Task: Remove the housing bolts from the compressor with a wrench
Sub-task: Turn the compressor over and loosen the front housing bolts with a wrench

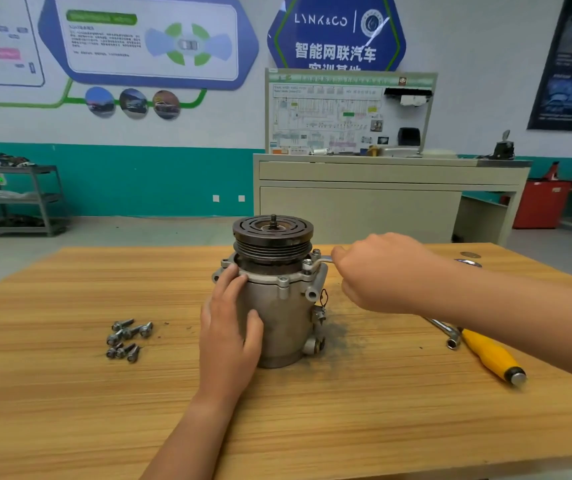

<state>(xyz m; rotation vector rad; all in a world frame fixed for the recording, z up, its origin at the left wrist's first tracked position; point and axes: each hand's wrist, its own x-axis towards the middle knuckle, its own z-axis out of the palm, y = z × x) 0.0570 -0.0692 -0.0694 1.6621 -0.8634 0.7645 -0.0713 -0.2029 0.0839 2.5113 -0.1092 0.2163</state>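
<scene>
Head view, from the tabletop's [70,410] left edge: loose bolts [128,339] heaped together, well apart from the work. Next, left hand [230,327] pressed against the compressor [282,317], fingers fairly straight along its left wall, steadying rather than clamping. Compressor upright at mid-tabletop, pulley [272,237] uppermost. On the right of its flange [279,279], wrench [322,260] seated on a bolt [307,263], handle running right into the right hand [381,271], fingers curled tight round it. Toward the right edge, yellow-handled driver [492,355] lying idle. Step in hand, seemingly: loosening that bolt. Next calls for swinging the handle with the body braced against turning.
</scene>
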